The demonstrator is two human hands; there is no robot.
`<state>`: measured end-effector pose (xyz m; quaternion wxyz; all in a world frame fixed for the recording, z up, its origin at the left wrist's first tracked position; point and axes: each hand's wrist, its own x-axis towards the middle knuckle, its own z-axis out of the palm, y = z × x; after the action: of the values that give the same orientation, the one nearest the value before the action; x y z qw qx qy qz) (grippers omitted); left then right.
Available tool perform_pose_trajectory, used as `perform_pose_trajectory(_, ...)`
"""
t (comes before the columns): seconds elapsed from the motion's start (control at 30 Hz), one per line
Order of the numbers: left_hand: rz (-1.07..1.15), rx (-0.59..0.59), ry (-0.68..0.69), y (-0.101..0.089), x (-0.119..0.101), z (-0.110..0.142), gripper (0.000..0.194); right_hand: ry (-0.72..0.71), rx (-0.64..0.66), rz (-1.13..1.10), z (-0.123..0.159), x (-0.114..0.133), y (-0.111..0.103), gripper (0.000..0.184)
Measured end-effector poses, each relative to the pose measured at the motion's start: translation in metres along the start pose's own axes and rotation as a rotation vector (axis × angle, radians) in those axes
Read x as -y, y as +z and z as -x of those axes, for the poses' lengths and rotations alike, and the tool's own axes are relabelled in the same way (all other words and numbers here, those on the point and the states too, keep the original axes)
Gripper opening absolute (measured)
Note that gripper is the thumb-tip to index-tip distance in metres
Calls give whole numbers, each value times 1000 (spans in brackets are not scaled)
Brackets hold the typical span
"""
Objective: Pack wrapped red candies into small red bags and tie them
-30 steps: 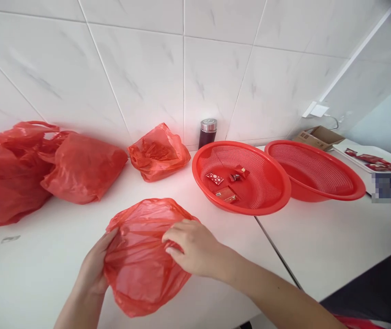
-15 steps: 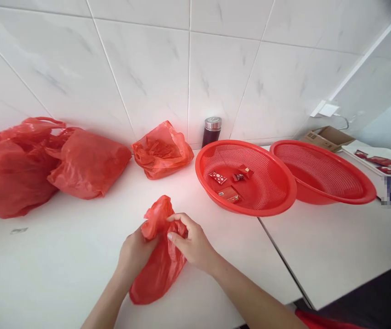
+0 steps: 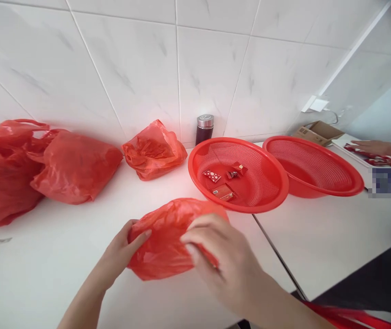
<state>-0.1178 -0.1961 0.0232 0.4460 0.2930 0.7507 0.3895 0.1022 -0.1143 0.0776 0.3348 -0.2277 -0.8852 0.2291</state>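
Observation:
A thin red plastic bag (image 3: pixel 164 246) is spread wide at the mouth just above the white table, and its inside faces me. My left hand (image 3: pixel 123 251) grips the bag's left rim, thumb inside and the other fingers behind. At the bag's right side, my right hand (image 3: pixel 226 256) is closed with curled fingers, and red film shows between thumb and fingers. Motion smears this hand a little, and it covers part of the bag. Beyond it stands a red mesh basket (image 3: pixel 195 183) with several small red packets (image 3: pixel 212 175) on its floor.
Another red basket (image 3: pixel 319 192) adjoins the first. Behind them are a dark flask (image 3: pixel 204 132) and a cardboard box (image 3: pixel 319 133). An open red bag (image 3: pixel 154 153) and filled red bags (image 3: pixel 79 167) line the wall. Another person's hand (image 3: pixel 370 146) touches red packets at far right.
The bag, bunched up and hanging narrow before, is now opened wide. My hands have moved apart, the right one toward me and rightward. Another person's hand has appeared at far right.

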Motion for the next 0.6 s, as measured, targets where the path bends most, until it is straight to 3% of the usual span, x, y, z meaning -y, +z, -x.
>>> perform_pose_trajectory(0.13, 449, 178, -106, 12, -3, 9, 37, -39, 457, 275, 0, -20, 41, 15)
perform_pose_trajectory(0.2, 667, 198, -243, 11, 7, 8, 34, -37, 663, 402, 4, -38, 52, 32)
perform_pose_trajectory(0.27, 837, 160, -339, 9, 20, 1, 25, -13, 760, 437, 9, -50, 45, 49)
perform_pose_trajectory(0.33, 959, 108, -376, 7, 31, -8, 17, 26, 772, 375, 9, -52, 21, 55)
perform_pose_trajectory(0.43, 1029, 84, -359, 10, 41, -19, 16, 71, 719, 82, -6, -48, -31, 43)
perform_pose_trajectory(0.5, 1020, 98, -355, 14, 40, -21, 23, 143, 548, -72, -25, -52, -60, 29)
perform_pose_trajectory(0.6, 1009, 110, -374, 21, 33, -20, 32, 233, 252, 55, -58, -84, -77, 25)
